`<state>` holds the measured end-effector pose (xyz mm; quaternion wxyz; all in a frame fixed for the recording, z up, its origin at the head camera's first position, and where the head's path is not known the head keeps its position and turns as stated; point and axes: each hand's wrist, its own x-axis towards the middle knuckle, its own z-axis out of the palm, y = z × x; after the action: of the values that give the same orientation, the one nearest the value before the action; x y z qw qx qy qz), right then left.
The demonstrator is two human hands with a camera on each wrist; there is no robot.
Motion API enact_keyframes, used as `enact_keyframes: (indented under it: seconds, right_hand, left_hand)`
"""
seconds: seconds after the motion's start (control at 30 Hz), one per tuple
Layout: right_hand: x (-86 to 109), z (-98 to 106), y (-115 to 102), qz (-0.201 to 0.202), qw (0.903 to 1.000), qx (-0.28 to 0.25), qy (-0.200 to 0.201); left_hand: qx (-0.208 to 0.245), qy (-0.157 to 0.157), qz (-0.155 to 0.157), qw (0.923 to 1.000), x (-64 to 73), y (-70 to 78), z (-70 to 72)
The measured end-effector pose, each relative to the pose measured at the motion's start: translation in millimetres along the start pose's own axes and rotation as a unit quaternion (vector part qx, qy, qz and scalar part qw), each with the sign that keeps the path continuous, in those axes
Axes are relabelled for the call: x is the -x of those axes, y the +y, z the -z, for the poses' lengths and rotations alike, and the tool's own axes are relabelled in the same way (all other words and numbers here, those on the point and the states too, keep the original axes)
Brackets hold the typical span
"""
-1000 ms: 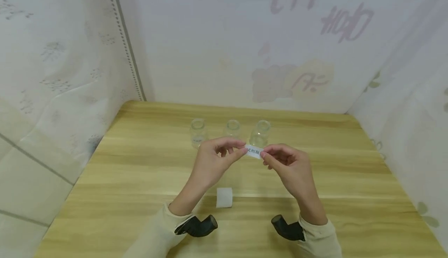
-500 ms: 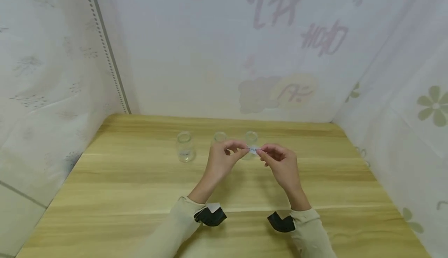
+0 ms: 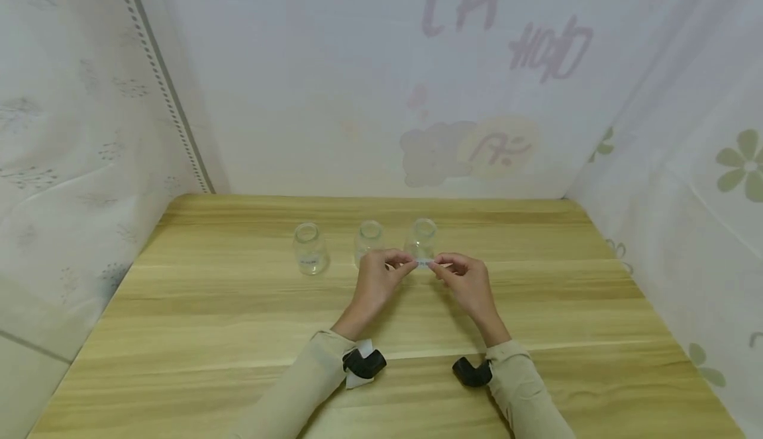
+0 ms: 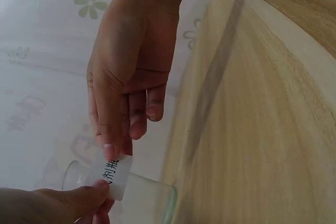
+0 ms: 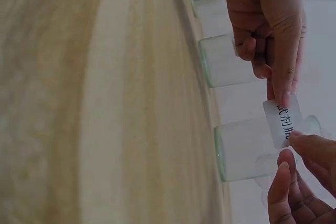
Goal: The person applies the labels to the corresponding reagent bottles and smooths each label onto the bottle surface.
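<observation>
A small white label (image 3: 424, 263) with printed black characters is stretched between both hands. My left hand (image 3: 377, 281) pinches its left end between thumb and fingers, and my right hand (image 3: 469, 285) does the same at the right end. Behind the label stands the rightmost clear glass jar (image 3: 424, 232), upright; the label overlaps its lower front in the head view. From the right wrist, the label (image 5: 282, 121) shows close before the wall of that jar (image 5: 244, 150). The middle jar (image 3: 369, 235) is partly hidden by my left hand.
At the left of the row, another glass jar (image 3: 310, 253) bears a similar label low on its front. A white paper piece (image 3: 359, 381) lies on the wooden table (image 3: 572, 306), partly covered by the black left wrist mount (image 3: 365, 364). Patterned cloth walls (image 3: 310, 95) enclose the table.
Both hands have carried the label lower, against the rightmost jar's lower front in view. The left forearm now partly covers the white paper. The head view has shifted slightly.
</observation>
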<state>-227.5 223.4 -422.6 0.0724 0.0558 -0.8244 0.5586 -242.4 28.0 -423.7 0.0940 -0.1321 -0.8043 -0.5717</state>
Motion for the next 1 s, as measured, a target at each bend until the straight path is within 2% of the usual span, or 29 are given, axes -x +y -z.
enact_keyframes:
  seconds: [0.17,0.4,0.63,0.73,0.87,1.0]
  right_hand:
    - [1.4,-1.6,2.5,0.002,1.0,-0.005,0.005]
    - [2.3,-2.9,5.7,0.006,0.9998,-0.016,-0.005]
    - [5.4,-3.9,9.0,-0.019,0.9991,-0.033,-0.017]
    - [7.0,-3.3,8.6,-0.027,0.9989,-0.033,-0.017]
    - [5.5,-2.0,8.5,-0.029,0.9993,-0.021,-0.015]
    - [-0.8,-1.8,5.7,-0.025,0.9996,-0.009,-0.01]
  left_hand:
    - [-0.004,-0.006,-0.012,0.9999,0.9,-4.7,-1.3]
    - [0.002,-0.017,-0.013,0.9998,2.8,-9.8,-1.8]
    - [0.017,-0.064,0.005,0.9978,5.2,-17.7,-1.9]
    - [0.017,-0.074,0.012,0.997,5.8,-18.5,-1.7]
    - [0.013,-0.07,0.013,0.9974,2.8,-17.1,-0.7]
    - [0.022,-0.053,0.007,0.9983,-3.8,-15.8,0.6]
